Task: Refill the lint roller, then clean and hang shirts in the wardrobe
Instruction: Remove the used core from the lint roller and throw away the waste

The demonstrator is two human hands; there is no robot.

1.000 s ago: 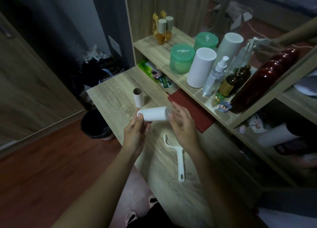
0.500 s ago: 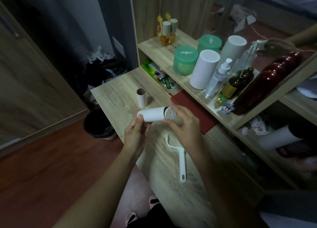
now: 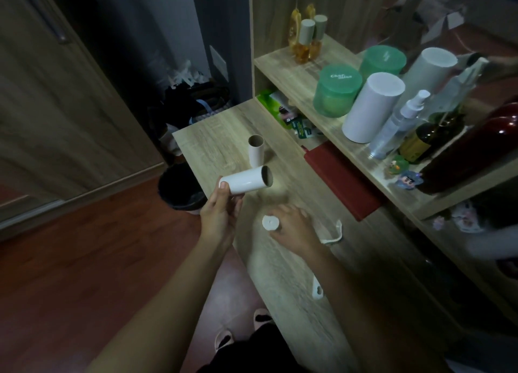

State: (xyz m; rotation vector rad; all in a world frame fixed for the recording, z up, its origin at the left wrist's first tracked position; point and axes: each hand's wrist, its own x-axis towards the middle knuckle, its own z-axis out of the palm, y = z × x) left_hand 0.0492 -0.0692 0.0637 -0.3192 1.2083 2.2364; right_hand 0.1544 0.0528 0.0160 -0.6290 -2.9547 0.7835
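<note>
Two hands are busy here, each with its own piece. My left hand [image 3: 220, 218] grips the fresh white roll [image 3: 246, 180] by one end and holds it level above the desk [image 3: 213, 145], open core turned toward the shelf, I'd guess so the roller can slide straight in. My right hand [image 3: 294, 229] is closed round a small white cap [image 3: 270, 223], low over the desk, just above the roller [image 3: 333, 235]; the arm hides most of its handle, and only the head frame and the tail end show. It looks placed to drop the cap and pick up the handle.

The spent core [image 3: 256, 151] stands upright behind the roll, out of the way. A red book [image 3: 344, 182] lies by the shelf [image 3: 297, 72], which carries jars and bottles. Left of the desk, on the reddish wood floor, sits a black bin [image 3: 182, 193], handy for the scraps. No shirts are in view.
</note>
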